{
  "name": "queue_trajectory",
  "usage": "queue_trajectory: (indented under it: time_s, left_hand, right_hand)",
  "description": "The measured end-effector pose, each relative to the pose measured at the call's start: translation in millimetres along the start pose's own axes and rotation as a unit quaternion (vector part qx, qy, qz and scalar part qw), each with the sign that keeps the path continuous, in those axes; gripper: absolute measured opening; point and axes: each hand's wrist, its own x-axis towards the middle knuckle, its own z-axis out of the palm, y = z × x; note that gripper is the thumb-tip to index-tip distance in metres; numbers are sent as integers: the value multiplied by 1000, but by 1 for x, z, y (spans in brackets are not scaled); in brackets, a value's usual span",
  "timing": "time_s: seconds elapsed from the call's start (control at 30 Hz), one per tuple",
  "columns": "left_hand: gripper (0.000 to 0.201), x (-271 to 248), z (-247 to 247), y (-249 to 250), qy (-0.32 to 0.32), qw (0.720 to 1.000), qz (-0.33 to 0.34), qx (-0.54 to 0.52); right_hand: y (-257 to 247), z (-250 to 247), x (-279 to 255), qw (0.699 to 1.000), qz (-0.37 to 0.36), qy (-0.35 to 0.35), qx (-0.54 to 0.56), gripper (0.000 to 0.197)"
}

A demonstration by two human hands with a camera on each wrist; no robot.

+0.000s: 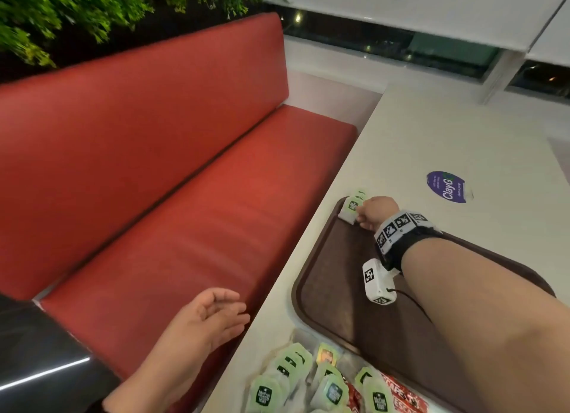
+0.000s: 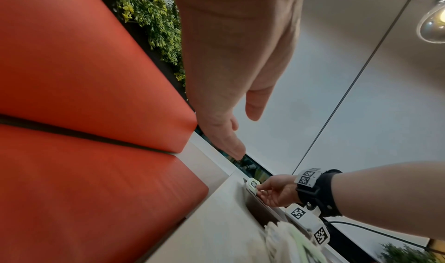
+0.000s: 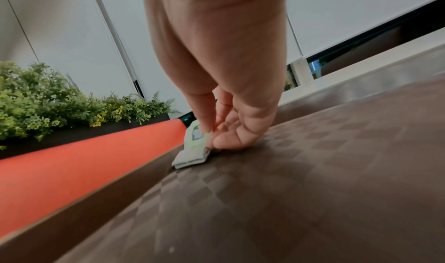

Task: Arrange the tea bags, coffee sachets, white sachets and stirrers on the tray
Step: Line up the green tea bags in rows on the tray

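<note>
Two green-labelled paper tea bags (image 1: 351,210) stand pinched in the right hand (image 1: 374,212) grip at the brown plastic tray (image 1: 339,289) far corner; the loose pile (image 1: 290,378) lies nearer the slack, empty left hand (image 1: 212,317).

Tea bags (image 1: 351,210) stand in the tray's (image 1: 333,276) far left corner; a loose pile of tea bags (image 1: 287,378) lies on the bench (image 1: 431,141) before it.

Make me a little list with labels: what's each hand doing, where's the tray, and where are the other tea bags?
right hand: pinches tea bags at the tray's far corner
left hand: open, holds nothing, over the red bench
tray: brown, on the pale table
other tea bags: piled on the table, beside the tray's near edge
</note>
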Motion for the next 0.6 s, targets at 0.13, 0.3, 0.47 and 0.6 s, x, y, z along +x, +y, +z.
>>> queue_trajectory:
  time_s: [0.13,0.3,0.47,0.6]
  left_hand:
    - [12,-6,-1,4,4,1000,3,2]
    - [9,-16,4,11,-13,999,21,48]
    - [10,-30,4,15,-46,973,63,217]
    - [14,-42,0,14,-88,890,87,439]
  right_hand:
    - [1,1,0,999,-9,15,-44,10]
    - [-4,-5,-15,993,-40,59,-98,18]
    - [-18,-11,-81,984,-151,74,-63,5]
    - [-9,-9,-187,956,-249,-39,-154,1]
